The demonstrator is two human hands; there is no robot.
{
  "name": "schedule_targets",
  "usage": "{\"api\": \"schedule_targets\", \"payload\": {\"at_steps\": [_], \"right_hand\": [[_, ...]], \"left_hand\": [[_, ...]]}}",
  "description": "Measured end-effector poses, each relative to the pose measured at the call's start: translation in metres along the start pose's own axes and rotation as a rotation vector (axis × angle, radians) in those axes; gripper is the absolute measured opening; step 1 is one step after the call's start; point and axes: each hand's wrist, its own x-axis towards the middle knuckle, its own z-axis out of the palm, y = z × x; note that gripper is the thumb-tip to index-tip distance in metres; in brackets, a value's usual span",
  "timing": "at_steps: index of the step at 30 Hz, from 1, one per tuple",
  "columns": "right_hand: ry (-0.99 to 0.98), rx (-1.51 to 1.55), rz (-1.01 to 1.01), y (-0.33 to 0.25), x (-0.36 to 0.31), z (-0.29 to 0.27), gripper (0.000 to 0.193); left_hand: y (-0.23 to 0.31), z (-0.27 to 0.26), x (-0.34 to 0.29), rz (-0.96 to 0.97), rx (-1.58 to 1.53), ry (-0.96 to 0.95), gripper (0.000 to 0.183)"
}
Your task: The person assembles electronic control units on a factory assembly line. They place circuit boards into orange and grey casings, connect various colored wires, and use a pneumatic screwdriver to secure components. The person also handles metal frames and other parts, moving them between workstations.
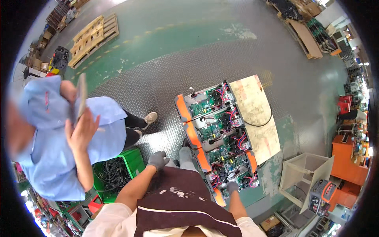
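Beside my legs stands a row of several opened electronic units [213,118] with orange-and-grey end panels, green circuit boards and red, blue and black wires. My right hand [233,186], in a grey glove, reaches over the nearest unit [241,173]. It is close to the wires and boards; its fingers are too small to make out, and I cannot tell whether it grips anything. My left hand [158,160], also grey-gloved, rests by my thigh at the edge of my brown apron [177,189]. Its fingers are somewhat apart and hold nothing I can see.
The units stand on a wooden board [258,118] with a black cable across it. On my left, a person in a blue shirt [106,134] holds a flat object. A green crate [136,162] of black cables is near them. A wooden cabinet [304,170] stands right.
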Motion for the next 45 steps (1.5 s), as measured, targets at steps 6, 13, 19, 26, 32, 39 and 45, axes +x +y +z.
{"api": "schedule_targets", "payload": {"at_steps": [6,13,19,26,32,39,45], "right_hand": [[0.862,1.226,0.048,0.008,0.128,-0.191,0.03],[0.583,0.822,0.242,-0.018,0.21,-0.444,0.046],[0.515,0.52,0.244,-0.038,0.319,-0.498,0.058],[0.447,0.441,0.339,-0.043,0.4,-0.508,0.033],[0.332,0.273,0.366,-0.041,0.408,-0.53,0.025],[0.386,0.27,0.422,-0.052,0.404,-0.528,0.026],[0.424,0.161,0.364,-0.057,0.405,-0.527,0.021]], "left_hand": [[0.057,-0.027,0.088,0.41,0.261,0.124,0.032],[0.076,-0.046,0.245,0.593,0.42,0.249,0.045],[0.064,-0.06,0.37,0.884,0.687,0.056,0.034],[0.051,-0.067,0.416,1.098,0.529,0.029,0.024],[0.054,-0.062,0.429,1.103,0.434,-0.121,0.015],[0.056,-0.051,0.424,1.029,0.381,-0.193,0.021],[0.043,-0.052,0.417,1.005,0.443,0.005,0.013]]}}
